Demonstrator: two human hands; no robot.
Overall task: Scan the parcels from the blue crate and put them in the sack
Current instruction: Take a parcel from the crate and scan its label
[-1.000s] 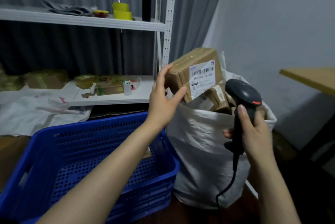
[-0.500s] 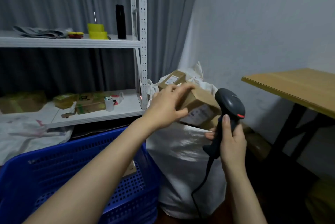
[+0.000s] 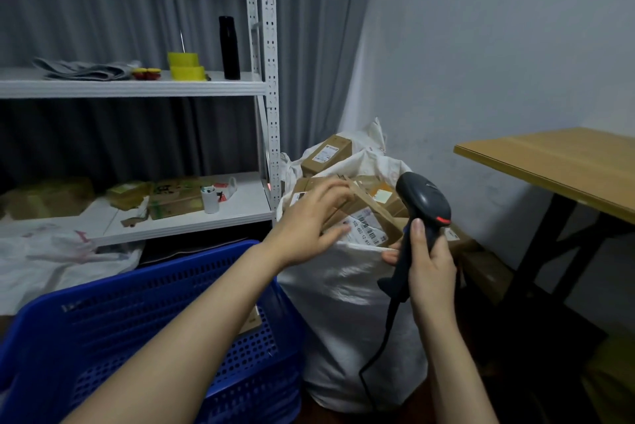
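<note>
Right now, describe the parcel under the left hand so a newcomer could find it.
Find the white sack beside the blue crate, right of the shelving. At its near rim, under the left hand, lies a brown parcel. Alone among its neighbours, it shows a large barcode label with printed digits, facing up at the front.

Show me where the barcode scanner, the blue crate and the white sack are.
barcode scanner point(image 3: 424, 198): head view, on its dark rounded head.
blue crate point(image 3: 137, 303): head view, on its perforated wall.
white sack point(image 3: 343, 303): head view, on its front cloth.
</note>
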